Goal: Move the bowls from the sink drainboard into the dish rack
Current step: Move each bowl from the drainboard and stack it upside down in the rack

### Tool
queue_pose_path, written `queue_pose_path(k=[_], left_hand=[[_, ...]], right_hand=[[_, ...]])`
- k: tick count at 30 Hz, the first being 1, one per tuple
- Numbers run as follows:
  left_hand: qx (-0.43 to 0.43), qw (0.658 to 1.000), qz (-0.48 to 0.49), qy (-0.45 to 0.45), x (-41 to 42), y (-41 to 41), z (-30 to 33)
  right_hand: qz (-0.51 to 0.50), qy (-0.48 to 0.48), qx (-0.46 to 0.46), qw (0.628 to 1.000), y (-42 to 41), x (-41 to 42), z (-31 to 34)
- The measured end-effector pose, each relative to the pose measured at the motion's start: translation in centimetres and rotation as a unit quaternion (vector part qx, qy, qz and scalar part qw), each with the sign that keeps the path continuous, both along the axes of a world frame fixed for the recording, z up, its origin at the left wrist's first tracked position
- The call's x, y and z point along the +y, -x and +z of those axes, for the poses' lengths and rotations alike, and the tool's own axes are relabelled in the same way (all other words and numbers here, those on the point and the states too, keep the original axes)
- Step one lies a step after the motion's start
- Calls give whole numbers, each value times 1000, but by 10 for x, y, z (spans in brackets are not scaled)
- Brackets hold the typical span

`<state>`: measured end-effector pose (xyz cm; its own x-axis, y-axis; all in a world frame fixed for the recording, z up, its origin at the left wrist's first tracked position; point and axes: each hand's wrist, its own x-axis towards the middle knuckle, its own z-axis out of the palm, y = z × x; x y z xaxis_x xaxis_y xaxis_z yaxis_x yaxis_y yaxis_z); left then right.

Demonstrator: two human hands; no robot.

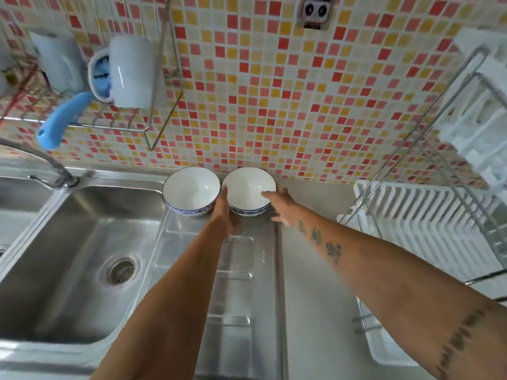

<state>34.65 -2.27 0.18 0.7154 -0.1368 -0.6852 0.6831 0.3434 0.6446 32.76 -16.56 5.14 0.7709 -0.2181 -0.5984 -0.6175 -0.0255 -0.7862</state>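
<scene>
Contact is the first thing we check: our left hand [223, 212] reaches between the two bowls with its fingers extended and unclenched, the fingertip lying at the gap where the rims meet; it grasps nothing. Our right hand [279, 205] is likewise spread and released, one fingertip resting over the near rim of the right bowl [248, 187] while the thumb sits outside its wall; no closed grasp is formed. The left bowl [191, 189] stands upright just beside the right bowl, rims touching or nearly so; we cannot tell which. Both are white inside with a blue patterned band outside, and both sit at the far end of the drainboard [236, 270], close against the tiled wall [274, 91]. To the left of the drainboard lies the sink basin [68, 256] with its drain [120, 270], and the faucet [41, 160] arches above its far corner. A wire shelf [109, 124] on the wall carries a white mug [131, 72] and a blue-handled utensil [59, 122]. To the right, across a strip of grey counter [315, 270], stands the dish rack [428, 223], with white ribbed slots and a metal wire frame [411, 138] rising over it. The frame's slanted rods cross the approach to the slots from the bowl side.
</scene>
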Motion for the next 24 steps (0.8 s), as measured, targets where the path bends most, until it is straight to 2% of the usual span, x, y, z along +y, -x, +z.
queue_pose_path(k=[2, 6, 12, 16, 21, 24], left_hand=[[6, 1000, 2, -26, -4, -15, -16], [-20, 997, 51, -58, -17, -3, 2], [-70, 993, 72, -66, -24, 11, -5], [-88, 990, 67, -86, -26, 30, 2], [-162, 983, 54, -60, -21, 58, 44], [-215, 974, 71, -28, -19, 81, 93]], right_hand=[[5, -3, 6, 1000, -5, 2, -3], [14, -12, 3, 1000, -6, 6, -11], [-63, -63, -51, 995, 5, 6, -22], [-77, -75, -67, 992, 23, 8, -15], [-95, -78, -134, 983, 53, 7, 22], [-84, -47, -221, 970, 69, 8, 58]])
